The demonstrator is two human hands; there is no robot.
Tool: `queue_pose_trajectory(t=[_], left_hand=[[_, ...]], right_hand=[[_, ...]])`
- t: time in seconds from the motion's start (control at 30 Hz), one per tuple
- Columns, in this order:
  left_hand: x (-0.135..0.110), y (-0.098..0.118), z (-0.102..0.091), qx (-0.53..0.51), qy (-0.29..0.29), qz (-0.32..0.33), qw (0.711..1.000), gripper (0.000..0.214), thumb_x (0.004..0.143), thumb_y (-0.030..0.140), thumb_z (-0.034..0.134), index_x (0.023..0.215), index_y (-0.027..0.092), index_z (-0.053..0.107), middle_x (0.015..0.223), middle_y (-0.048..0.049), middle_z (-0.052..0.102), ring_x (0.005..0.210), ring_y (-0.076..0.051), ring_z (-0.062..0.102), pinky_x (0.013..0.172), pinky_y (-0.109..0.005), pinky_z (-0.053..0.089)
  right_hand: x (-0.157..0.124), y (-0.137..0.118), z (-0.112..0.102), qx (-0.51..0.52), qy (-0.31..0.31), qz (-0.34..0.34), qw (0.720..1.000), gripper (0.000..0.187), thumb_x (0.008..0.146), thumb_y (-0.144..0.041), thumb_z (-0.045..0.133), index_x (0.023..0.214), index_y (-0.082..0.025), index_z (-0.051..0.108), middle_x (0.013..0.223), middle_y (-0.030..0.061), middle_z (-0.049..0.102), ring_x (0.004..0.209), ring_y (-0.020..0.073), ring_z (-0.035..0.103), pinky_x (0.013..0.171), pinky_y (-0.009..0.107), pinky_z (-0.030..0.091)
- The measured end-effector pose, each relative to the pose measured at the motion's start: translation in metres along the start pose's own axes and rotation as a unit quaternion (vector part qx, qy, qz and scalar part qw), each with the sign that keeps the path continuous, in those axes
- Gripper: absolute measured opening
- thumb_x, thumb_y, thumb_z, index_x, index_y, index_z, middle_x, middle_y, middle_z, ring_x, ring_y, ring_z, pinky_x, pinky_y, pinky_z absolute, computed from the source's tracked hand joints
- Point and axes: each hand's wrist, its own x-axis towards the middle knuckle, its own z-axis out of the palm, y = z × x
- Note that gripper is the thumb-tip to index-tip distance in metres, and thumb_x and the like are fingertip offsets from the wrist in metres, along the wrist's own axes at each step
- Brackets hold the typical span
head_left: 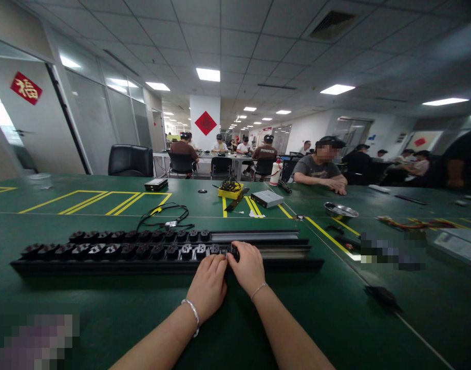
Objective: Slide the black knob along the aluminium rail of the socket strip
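Observation:
A long black rail (115, 267) lies across the green table in front of me, with a row of dark socket modules (97, 251) set in its channel from the left end toward the middle. My left hand (209, 280) is closed at the rail, its fingertips pressed together at the channel just right of the last modules. Pinched in my right hand (247, 264) is a small black socket module, held over the channel close to the left fingers. Behind lies a second rail (254, 235), also filled with modules on its left part. My hands partly hide the front rail.
Behind the rails lie a black cable (162, 210), a yellow box (230, 191) with coiled wires and a grey metal box (266, 198). To the right are a metal bowl (341, 209) and a black object (383, 296). Across the table sits a person (316, 167).

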Motion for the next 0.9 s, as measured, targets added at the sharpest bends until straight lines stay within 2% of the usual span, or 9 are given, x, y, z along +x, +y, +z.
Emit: queue_pose_trajectory(t=[0.13, 0.9], left_hand=[[0.0008, 0.0013, -0.0012, 0.002, -0.003, -0.003, 1.000, 0.043, 0.069, 0.006, 0.041, 0.111, 0.016, 0.046, 0.112, -0.0078, 0.051, 0.106, -0.022, 0.044, 0.097, -0.042, 0.032], [0.0005, -0.0018, 0.0010, -0.008, 0.000, -0.005, 1.000, 0.047, 0.067, 0.005, 0.043, 0.112, 0.017, 0.045, 0.115, -0.0065, 0.052, 0.107, -0.022, 0.044, 0.097, -0.041, 0.033]], right_hand=[[0.0009, -0.0013, -0.0012, -0.002, -0.005, 0.014, 1.000, 0.029, 0.075, -0.032, 0.051, 0.102, -0.022, 0.057, 0.104, 0.0039, 0.061, 0.103, 0.0180, 0.050, 0.096, 0.034, 0.025], [0.0045, -0.0021, -0.0023, -0.010, -0.017, 0.028, 0.999, 0.029, 0.073, -0.030, 0.052, 0.099, -0.021, 0.059, 0.100, 0.0045, 0.063, 0.099, 0.0190, 0.051, 0.090, 0.032, 0.029]])
